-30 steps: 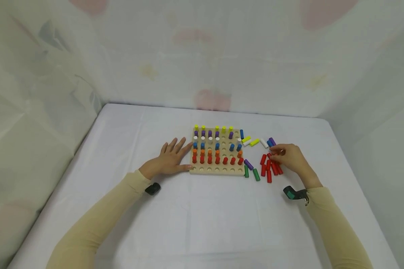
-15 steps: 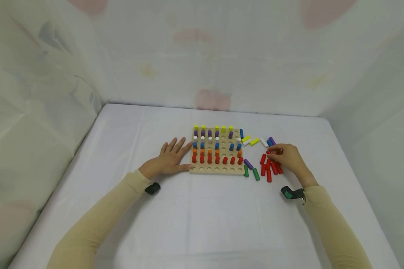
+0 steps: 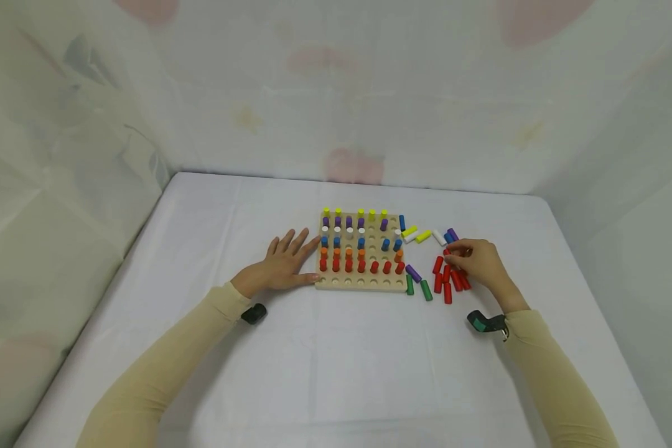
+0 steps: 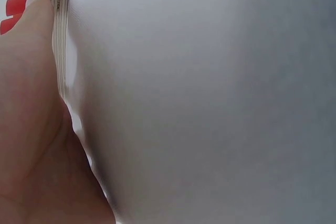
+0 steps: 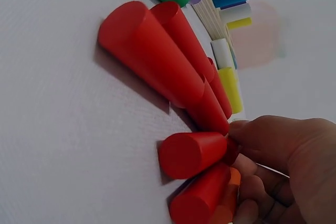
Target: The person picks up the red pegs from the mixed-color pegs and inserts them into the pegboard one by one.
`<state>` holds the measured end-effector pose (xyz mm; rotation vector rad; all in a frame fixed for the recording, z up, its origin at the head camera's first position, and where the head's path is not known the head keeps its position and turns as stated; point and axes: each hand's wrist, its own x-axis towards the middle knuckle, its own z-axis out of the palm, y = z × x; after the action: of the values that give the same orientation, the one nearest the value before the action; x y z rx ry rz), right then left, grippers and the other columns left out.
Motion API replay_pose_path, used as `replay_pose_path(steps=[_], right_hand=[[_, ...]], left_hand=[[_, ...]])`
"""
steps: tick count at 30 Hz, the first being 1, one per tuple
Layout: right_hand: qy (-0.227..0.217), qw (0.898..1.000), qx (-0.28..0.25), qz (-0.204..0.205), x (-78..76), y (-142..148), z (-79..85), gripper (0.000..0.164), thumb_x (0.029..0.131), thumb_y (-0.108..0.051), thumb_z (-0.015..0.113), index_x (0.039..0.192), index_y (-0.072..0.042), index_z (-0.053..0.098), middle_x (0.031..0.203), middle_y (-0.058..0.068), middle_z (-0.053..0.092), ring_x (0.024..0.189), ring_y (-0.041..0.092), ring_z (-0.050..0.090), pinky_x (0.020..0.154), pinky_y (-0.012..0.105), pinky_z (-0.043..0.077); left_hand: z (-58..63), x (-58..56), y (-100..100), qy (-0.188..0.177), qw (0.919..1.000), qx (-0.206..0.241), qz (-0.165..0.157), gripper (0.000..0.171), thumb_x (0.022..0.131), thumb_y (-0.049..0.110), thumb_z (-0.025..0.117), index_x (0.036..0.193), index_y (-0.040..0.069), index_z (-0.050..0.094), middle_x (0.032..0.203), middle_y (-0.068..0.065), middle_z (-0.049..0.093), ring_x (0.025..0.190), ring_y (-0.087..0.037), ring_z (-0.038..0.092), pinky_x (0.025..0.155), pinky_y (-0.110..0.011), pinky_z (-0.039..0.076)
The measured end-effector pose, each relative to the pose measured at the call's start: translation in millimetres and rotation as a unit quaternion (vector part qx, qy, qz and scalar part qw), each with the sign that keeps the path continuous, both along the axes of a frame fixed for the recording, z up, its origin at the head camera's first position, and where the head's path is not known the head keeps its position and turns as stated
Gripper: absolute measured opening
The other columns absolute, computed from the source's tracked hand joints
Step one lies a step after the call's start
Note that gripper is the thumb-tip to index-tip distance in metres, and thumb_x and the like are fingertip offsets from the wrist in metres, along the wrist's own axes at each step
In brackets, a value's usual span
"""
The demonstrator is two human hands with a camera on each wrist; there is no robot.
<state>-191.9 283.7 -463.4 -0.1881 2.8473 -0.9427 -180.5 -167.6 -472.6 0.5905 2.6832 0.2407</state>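
Observation:
A wooden pegboard [image 3: 364, 289] holds rows of yellow, purple, white, blue, orange and red pegs, with bare holes along its front edge. My left hand [image 3: 280, 267] lies with spread fingers at its left side, the thumb touching the front left corner. To the right of the board, my right hand [image 3: 478, 264] pinches a red peg [image 5: 232, 150] between thumb and fingers, over a cluster of loose red pegs [image 3: 447, 294]. Most of that pinched peg is hidden. An orange peg [image 5: 231, 192] shows beneath the fingers in the right wrist view.
Between board and right hand lie green pegs [image 3: 427, 290] and a purple peg [image 3: 413, 274]. Farther back are loose yellow pegs [image 3: 423, 236], white pegs [image 3: 439, 238] and a blue peg [image 3: 402, 223]. A white cloth covers the table [image 3: 336, 367]; fabric walls surround it.
My right hand has shifted slightly left, along with the red peg at its fingertips, and then stayed nearly still. The left hand and the board look unchanged.

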Motion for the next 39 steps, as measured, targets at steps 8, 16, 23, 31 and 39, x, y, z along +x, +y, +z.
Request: replay_pose_path(steps=[8, 16, 23, 31, 39], right_hand=[[0.001, 0.999, -0.021, -0.025, 4.6, -4.6, 6.6, 0.036, 0.093, -0.028, 0.070, 0.121, -0.006, 0.068, 0.090, 0.013, 0.064, 0.076, 0.022, 0.054, 0.056, 0.022, 0.048], [0.015, 0.997, -0.060, -0.038, 13.6, -21.7, 11.2, 0.034, 0.092, -0.028, 0.072, 0.119, -0.008, 0.069, 0.094, 0.013, 0.070, 0.075, 0.020, 0.055, 0.055, 0.021, 0.046], [0.022, 0.994, -0.100, -0.028, 25.3, -37.8, 8.3, 0.030, 0.092, -0.027, 0.072, 0.116, -0.010, 0.070, 0.098, 0.012, 0.068, 0.080, 0.019, 0.057, 0.060, 0.019, 0.049], [0.008, 0.988, -0.151, -0.005, 39.6, -54.5, 6.0, 0.030, 0.090, -0.024, 0.074, 0.117, -0.011, 0.070, 0.104, 0.012, 0.072, 0.083, 0.012, 0.065, 0.068, 0.017, 0.054], [0.011, 0.983, -0.184, 0.001, 49.9, -65.4, 4.2, 0.029, 0.089, -0.023, 0.075, 0.116, -0.011, 0.071, 0.102, 0.013, 0.073, 0.078, 0.004, 0.065, 0.062, 0.017, 0.054]], left_hand=[[2.6, 0.9, 0.3, -0.006, 1.0000, 0.002, 0.002, 0.093, 0.093, 0.067, 0.049, 0.160, 0.028, -0.003, 0.168, -0.011, -0.013, 0.154, -0.043, -0.013, 0.120, -0.067, -0.003], [1.2, 0.4, -1.0, -0.005, 1.0000, 0.001, 0.002, 0.093, 0.093, 0.067, 0.049, 0.160, 0.028, -0.003, 0.168, -0.011, -0.013, 0.154, -0.043, -0.013, 0.120, -0.067, -0.003], [2.7, 1.3, -0.5, -0.002, 1.0000, 0.007, -0.004, 0.093, 0.094, 0.066, 0.048, 0.160, 0.028, -0.004, 0.168, -0.012, -0.012, 0.154, -0.043, -0.013, 0.120, -0.068, -0.002], [1.2, 0.5, -0.8, 0.000, 1.0000, 0.002, -0.004, 0.093, 0.094, 0.068, 0.047, 0.160, 0.028, -0.004, 0.168, -0.012, -0.013, 0.154, -0.043, -0.014, 0.120, -0.068, -0.002], [1.5, 0.6, -0.1, 0.001, 1.0000, 0.000, -0.003, 0.093, 0.093, 0.068, 0.047, 0.160, 0.028, -0.004, 0.168, -0.012, -0.013, 0.154, -0.043, -0.013, 0.120, -0.068, -0.002]])
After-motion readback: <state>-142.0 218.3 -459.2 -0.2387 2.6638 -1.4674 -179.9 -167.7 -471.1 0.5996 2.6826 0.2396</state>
